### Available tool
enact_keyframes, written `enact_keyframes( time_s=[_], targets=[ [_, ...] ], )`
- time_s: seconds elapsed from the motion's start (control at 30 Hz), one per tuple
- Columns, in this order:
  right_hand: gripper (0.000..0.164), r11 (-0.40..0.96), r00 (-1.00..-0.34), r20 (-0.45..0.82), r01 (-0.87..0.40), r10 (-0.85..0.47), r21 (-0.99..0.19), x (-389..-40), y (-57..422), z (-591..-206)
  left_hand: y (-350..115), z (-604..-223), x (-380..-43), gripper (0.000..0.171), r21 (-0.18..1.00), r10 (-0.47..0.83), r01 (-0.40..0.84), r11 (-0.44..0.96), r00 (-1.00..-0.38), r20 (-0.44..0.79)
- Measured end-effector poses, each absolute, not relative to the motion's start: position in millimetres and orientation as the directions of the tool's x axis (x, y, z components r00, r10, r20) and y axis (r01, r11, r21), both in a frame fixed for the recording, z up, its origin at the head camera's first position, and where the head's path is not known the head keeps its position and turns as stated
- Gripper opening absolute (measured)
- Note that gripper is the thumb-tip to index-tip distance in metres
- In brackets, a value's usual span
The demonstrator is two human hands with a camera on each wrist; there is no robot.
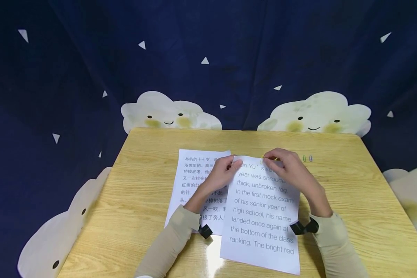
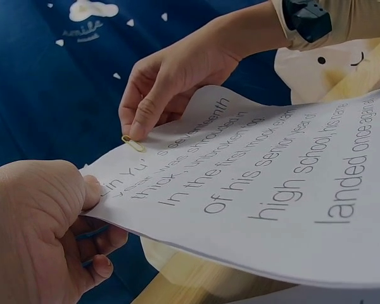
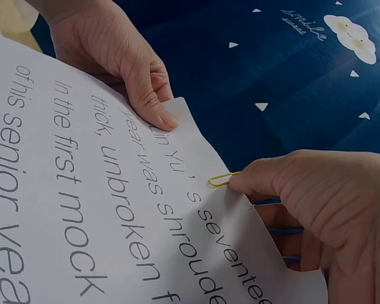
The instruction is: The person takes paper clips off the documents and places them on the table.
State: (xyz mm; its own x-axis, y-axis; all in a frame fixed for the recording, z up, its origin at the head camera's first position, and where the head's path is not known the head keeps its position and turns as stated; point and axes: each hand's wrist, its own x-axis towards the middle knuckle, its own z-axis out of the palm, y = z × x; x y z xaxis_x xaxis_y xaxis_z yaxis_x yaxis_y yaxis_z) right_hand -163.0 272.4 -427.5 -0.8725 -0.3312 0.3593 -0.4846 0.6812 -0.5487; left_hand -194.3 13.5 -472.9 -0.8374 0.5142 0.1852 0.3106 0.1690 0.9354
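Note:
A printed sheet of paper (image 1: 260, 216) with English text is held up by its top edge, over the table. My left hand (image 1: 226, 170) pinches its top left corner, thumb on the printed face. At the top edge, my right hand (image 1: 286, 166) pinches a yellow paper clip (image 3: 221, 180); part of the clip lies over the printed face, near the first line. The right fingers (image 3: 285, 231) reach behind the paper, and the far side of the clip is hidden there. Whether the paper is one sheet or several I cannot tell.
Another sheet (image 1: 180, 185) with Chinese text lies flat on the wooden table (image 1: 125, 208), partly under the left forearm and the held paper. A green paper clip (image 1: 304, 158) and a purple paper clip (image 1: 311, 158) lie right of my right hand. Behind hangs a dark blue curtain (image 1: 208, 85).

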Motion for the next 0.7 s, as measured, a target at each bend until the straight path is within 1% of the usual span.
enact_keyframes(
  time_s=[0.4,0.7],
  targets=[
    [0.006,0.66,-0.87,0.379,-0.488,-0.315,-0.571,-160.4,269.2,-426.1,13.2,-472.8,-193.0,0.029,0.935,0.5,0.307,0.179,-0.846,0.182],
    [0.005,0.646,-0.842,0.424,-0.531,-0.333,-0.548,-161.8,271.1,-424.9,14.7,-472.0,-192.3,0.029,0.939,0.51,0.302,0.162,-0.841,0.183]
  ],
)
